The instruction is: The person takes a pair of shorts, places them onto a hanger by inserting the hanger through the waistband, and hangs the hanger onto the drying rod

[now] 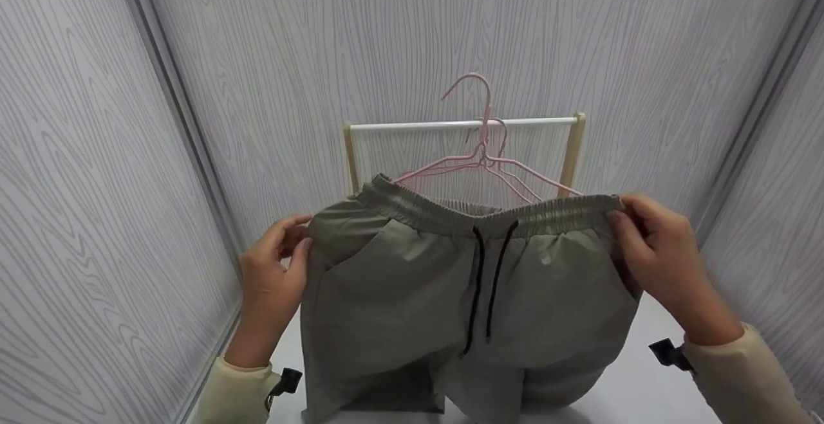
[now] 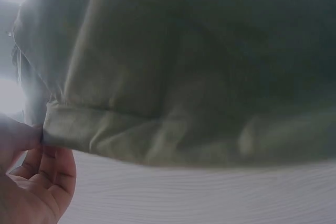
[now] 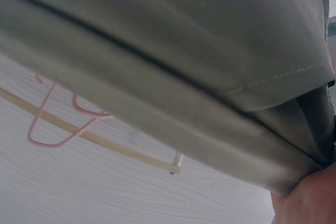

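Grey-green shorts [image 1: 399,295] with a gathered elastic waistband and two black drawstrings are held up and spread between both hands. At the left side, near the pocket, my left hand [image 1: 273,276] pinches the fabric between thumb and fingers. My right hand [image 1: 666,260] grips the right end of the waistband. Directly behind the waistband is a pink hanger [image 1: 484,115], its hook upright; the shorts hide its lower part, and I cannot tell whether it is inside them. The left wrist view shows the shorts [image 2: 126,124] close up beside the left hand [image 2: 37,182].
A small rack with a white rail [image 1: 412,126] and wooden posts [image 1: 571,154] stands behind the shorts. Another pink hanger [image 1: 503,138] is at the rail. Wood-grain panels [image 1: 270,57] enclose the back and sides, above a white surface [image 1: 650,372].
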A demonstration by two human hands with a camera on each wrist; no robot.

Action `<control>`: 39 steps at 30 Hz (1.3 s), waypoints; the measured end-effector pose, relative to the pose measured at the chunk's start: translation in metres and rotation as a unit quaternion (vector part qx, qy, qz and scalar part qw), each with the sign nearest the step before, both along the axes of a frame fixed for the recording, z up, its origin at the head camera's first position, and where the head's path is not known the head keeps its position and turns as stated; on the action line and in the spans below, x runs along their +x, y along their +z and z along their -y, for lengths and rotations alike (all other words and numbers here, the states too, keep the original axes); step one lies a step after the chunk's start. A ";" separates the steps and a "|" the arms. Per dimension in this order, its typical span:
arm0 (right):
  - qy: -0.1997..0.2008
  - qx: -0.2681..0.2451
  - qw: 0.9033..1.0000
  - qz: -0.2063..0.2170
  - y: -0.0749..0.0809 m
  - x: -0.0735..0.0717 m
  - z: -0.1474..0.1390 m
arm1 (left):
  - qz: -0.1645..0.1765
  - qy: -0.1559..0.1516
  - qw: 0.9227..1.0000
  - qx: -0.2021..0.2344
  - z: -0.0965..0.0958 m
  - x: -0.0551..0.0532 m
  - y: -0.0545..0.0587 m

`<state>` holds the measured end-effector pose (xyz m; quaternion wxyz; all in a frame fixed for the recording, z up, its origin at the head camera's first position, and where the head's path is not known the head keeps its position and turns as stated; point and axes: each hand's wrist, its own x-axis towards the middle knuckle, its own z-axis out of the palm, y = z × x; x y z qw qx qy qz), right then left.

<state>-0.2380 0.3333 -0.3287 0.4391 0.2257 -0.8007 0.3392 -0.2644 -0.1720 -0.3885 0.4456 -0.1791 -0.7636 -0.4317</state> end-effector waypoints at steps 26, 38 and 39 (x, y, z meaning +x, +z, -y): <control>-0.080 0.038 0.995 0.045 -0.023 -0.014 -0.004 | 0.181 -0.043 0.968 -0.168 -0.011 -0.001 -0.069; -0.117 0.041 0.992 0.015 -0.014 -0.031 0.004 | 0.199 0.023 0.944 -0.261 -0.017 0.008 -0.079; -0.120 0.039 0.992 0.014 -0.013 -0.032 0.006 | 0.202 0.025 0.943 -0.264 -0.017 0.008 -0.080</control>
